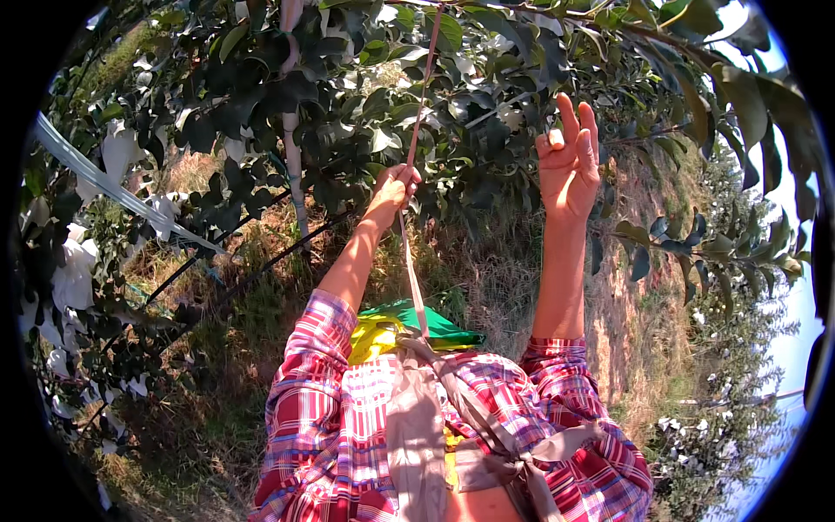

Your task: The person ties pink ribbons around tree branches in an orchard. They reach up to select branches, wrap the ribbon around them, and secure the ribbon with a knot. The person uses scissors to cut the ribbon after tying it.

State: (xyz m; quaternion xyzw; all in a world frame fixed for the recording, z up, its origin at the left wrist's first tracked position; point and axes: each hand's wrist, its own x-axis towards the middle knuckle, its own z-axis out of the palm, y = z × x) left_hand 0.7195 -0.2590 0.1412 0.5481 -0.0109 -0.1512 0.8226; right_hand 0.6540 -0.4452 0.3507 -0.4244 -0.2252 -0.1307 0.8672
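My left hand (395, 186) grips a thin pinkish-brown strap (428, 78). The strap rises taut to a leafy branch (535, 10) at the top of the view, and its lower length slants down to my chest. My right hand (571, 163) is raised on the right, palm towards me, some fingers upright and others bent. Nothing shows in its grasp, and leaves stand close behind it. At my waist sits a green and yellow bag or cloth (417, 323). Grey-brown cloth ties (515, 457) are knotted over my plaid shirt.
A pale slim trunk or post (293, 150) rises left of centre. White fruit bags (75, 274) hang among the left foliage. Pale twine strands (124, 189) and dark lines (261, 267) cross the left side. Leafy twigs (704, 245) jut in at right above dry grass (642, 307).
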